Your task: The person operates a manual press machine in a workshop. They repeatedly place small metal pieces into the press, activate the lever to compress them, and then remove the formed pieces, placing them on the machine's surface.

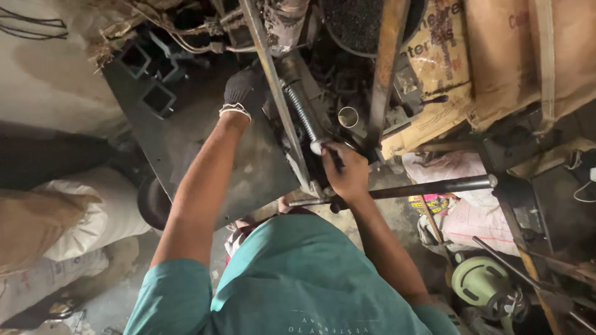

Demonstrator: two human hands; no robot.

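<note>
Threaded vise screw (302,108), right hand (345,172) gripping its handle bar (410,189), gloved left hand (243,92) (grip hidden) on frame.

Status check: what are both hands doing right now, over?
Left hand, gloved, on the metal frame. Right hand, bare, gripping the vise handle bar. Nothing blocking.

Green fan (481,282) btm right, white sacks (93,217) left, cardboard box (434,68) top right.
</note>
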